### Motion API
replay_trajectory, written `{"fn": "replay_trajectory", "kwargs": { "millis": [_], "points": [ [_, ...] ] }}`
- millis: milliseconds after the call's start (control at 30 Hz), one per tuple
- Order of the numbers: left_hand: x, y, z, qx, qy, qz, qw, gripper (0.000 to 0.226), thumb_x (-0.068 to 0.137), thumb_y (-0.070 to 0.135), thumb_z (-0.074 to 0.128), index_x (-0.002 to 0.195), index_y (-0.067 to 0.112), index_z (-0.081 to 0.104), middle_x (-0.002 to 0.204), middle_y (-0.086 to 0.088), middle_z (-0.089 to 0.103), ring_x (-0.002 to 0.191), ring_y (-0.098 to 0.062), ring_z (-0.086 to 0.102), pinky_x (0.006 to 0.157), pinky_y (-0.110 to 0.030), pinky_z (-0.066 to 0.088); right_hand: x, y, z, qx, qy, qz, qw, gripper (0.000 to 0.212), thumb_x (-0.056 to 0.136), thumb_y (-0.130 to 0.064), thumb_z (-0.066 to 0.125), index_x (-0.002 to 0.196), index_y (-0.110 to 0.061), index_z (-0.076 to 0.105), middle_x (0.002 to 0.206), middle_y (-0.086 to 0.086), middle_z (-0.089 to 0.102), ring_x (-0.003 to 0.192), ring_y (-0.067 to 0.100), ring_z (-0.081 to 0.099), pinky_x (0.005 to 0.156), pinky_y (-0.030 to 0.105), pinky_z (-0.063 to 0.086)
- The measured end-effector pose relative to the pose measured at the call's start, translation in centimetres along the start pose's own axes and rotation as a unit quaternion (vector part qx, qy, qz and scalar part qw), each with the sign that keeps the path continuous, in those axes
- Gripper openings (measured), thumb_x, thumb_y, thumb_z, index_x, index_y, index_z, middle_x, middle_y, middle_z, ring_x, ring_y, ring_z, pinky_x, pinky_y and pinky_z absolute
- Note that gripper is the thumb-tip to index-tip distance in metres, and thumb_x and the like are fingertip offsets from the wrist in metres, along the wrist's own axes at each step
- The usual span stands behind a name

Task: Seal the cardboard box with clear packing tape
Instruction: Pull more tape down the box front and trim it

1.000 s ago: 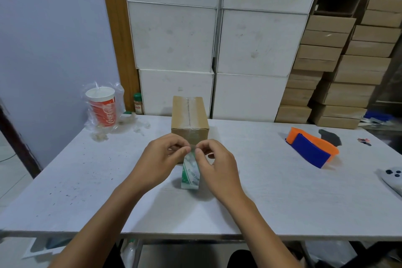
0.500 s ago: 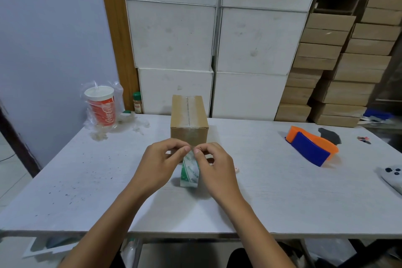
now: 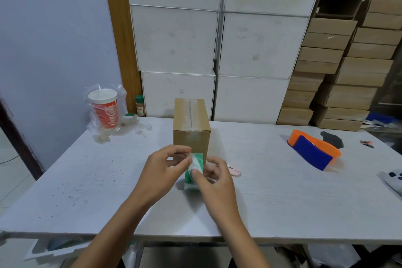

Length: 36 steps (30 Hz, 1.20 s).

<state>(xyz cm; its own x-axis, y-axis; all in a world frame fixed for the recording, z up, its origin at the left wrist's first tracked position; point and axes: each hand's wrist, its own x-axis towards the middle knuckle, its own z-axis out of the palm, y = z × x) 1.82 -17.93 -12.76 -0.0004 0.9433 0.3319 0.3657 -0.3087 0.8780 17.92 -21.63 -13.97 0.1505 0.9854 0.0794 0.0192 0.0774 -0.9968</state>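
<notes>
A small brown cardboard box (image 3: 191, 128) stands on the white table (image 3: 272, 191), a strip of clear tape shining along its top seam. Just in front of it a roll of clear packing tape (image 3: 194, 169) with a green-and-white core stands on edge. My left hand (image 3: 165, 169) pinches at the top of the roll with thumb and forefinger. My right hand (image 3: 214, 183) grips the roll from the right, thumb pressed on its near face. The tape's loose end is too thin to make out.
An orange-and-blue tape dispenser (image 3: 313, 152) lies at the right. A red paper cup in a plastic bag (image 3: 105, 110) stands at the back left. A small pink object (image 3: 233, 169) lies by my right hand. White and brown boxes are stacked behind the table.
My hands have parted slightly: the left lifted toward the roll's top edge, the right slid down its near face. The pink object beside my right hand has come into sight.
</notes>
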Motion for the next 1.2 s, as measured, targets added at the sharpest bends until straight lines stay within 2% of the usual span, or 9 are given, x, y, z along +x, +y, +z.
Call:
{"fn": "replay_trajectory", "kwargs": {
  "millis": [100,200,333,400,500,600,833,1067,1200],
  "points": [
    [0.0,0.2,0.0,0.006,-0.002,0.011,1.000,0.023,0.096,0.012,0.076,0.116,0.023,0.079,0.113,0.011,0.077,0.105,-0.007,0.075,0.082,-0.012,0.060,-0.3,0.0,-0.1,0.004,-0.028,-0.002,1.000,0.021,0.094,-0.028,0.077,0.110,-0.029,0.062,0.092,-0.001,0.080,0.091,0.011,0.076,0.079,0.025,0.059],
    [-0.1,0.1,-0.5,0.009,0.007,0.033,0.999,0.023,0.095,0.010,0.076,0.111,0.025,0.080,0.111,0.011,0.076,0.104,-0.004,0.073,0.084,-0.015,0.061,-0.1,-0.3,-0.7,-0.017,-0.030,-0.032,0.999,0.017,0.094,-0.028,0.077,0.108,-0.031,0.066,0.095,-0.006,0.078,0.092,0.010,0.075,0.082,0.028,0.062],
    [-0.9,-0.7,-1.1,0.016,0.023,0.016,0.999,0.028,0.094,0.011,0.078,0.114,0.030,0.076,0.110,0.016,0.076,0.104,-0.001,0.073,0.082,-0.010,0.059,0.4,-0.5,-1.3,-0.126,-0.011,-0.092,0.988,0.022,0.094,-0.027,0.075,0.113,-0.035,0.066,0.101,-0.012,0.073,0.098,0.002,0.068,0.078,0.016,0.057],
    [-1.4,-1.3,-1.5,0.014,0.019,0.002,1.000,0.025,0.094,0.015,0.079,0.112,0.032,0.075,0.104,0.017,0.078,0.103,0.001,0.073,0.080,-0.010,0.059,0.5,-0.3,-1.4,-0.201,-0.008,-0.124,0.972,0.026,0.094,-0.027,0.074,0.118,-0.034,0.067,0.110,-0.018,0.072,0.102,-0.001,0.066,0.080,0.010,0.054],
    [-2.0,-2.2,-2.0,0.025,0.026,-0.015,0.999,0.020,0.094,0.020,0.080,0.109,0.032,0.076,0.099,0.023,0.077,0.097,0.003,0.074,0.076,-0.011,0.059,0.5,0.3,-1.1,-0.304,-0.004,-0.167,0.938,0.032,0.092,-0.034,0.072,0.124,-0.035,0.066,0.118,-0.017,0.070,0.109,0.004,0.064,0.088,0.019,0.058],
    [-2.2,-3.2,-2.5,0.051,0.035,-0.037,0.997,0.016,0.094,0.024,0.080,0.107,0.031,0.077,0.094,0.014,0.080,0.093,0.004,0.073,0.073,-0.007,0.056,0.3,0.6,-0.6,-0.383,0.001,-0.204,0.901,0.035,0.092,-0.034,0.069,0.127,-0.034,0.069,0.123,-0.015,0.073,0.114,0.009,0.061,0.094,0.025,0.057],
    [-2.8,-5.1,-3.1,0.100,0.021,-0.064,0.993,0.015,0.094,0.025,0.080,0.106,0.033,0.077,0.094,0.015,0.080,0.093,0.010,0.071,0.083,-0.016,0.060,0.2,1.3,0.8,-0.489,-0.023,-0.254,0.834,0.032,0.092,-0.029,0.065,0.122,-0.031,0.075,0.119,-0.012,0.077,0.110,0.010,0.066,0.101,0.020,0.032],
    [-2.6,-4.7,-2.3,0.125,-0.032,-0.053,0.990,0.032,0.102,0.021,0.068,0.133,0.026,0.074,0.125,0.014,0.076,0.112,0.002,0.069,0.084,0.007,0.042,-0.1,2.1,0.8,-0.484,-0.005,-0.273,0.831,0.030,0.086,-0.023,0.075,0.114,-0.030,0.078,0.107,-0.011,0.080,0.098,0.010,0.069,0.100,0.029,0.048],
    [-2.1,-3.9,-1.4,0.124,-0.071,-0.047,0.989,0.041,0.105,0.020,0.064,0.145,0.027,0.067,0.141,0.012,0.069,0.126,-0.005,0.064,0.098,-0.008,0.045,-0.3,2.0,0.8,-0.478,0.000,-0.281,0.832,0.032,0.081,-0.021,0.081,0.112,-0.029,0.078,0.103,-0.010,0.080,0.095,0.011,0.070,0.097,0.028,0.048]
  ]
}}
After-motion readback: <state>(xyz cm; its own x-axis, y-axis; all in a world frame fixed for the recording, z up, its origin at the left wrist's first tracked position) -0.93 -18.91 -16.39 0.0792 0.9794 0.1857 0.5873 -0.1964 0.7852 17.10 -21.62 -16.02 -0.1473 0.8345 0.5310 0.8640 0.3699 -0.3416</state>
